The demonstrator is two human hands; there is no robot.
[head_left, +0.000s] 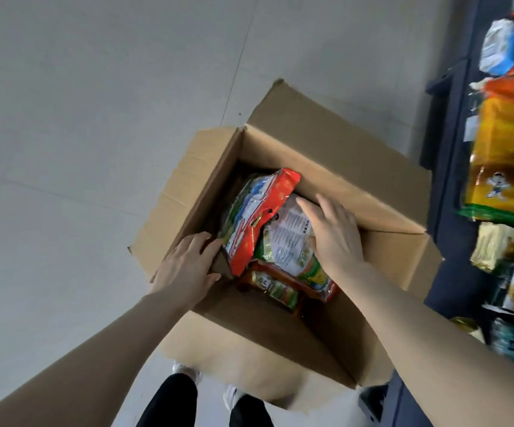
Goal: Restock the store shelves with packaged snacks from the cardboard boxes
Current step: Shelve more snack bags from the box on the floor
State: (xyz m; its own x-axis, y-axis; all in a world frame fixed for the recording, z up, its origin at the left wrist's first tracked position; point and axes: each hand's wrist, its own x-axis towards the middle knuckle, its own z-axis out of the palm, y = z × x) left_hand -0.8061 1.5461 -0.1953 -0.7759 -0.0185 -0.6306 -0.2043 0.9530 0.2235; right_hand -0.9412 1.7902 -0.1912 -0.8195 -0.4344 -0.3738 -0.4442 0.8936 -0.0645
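Pale grey tiled floor [80,149] with thin seams spreads under soft, even light; a dark blue-grey metal shelving unit [446,155] stands along the right.

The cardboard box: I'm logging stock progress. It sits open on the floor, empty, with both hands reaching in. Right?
Not empty. The head view shows the cardboard box open, snack packs inside, left hand and right hand reaching in.

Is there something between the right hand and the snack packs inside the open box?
Nothing visible. The right hand already lies on a pale snack pack in the cardboard box; the flaps are open.
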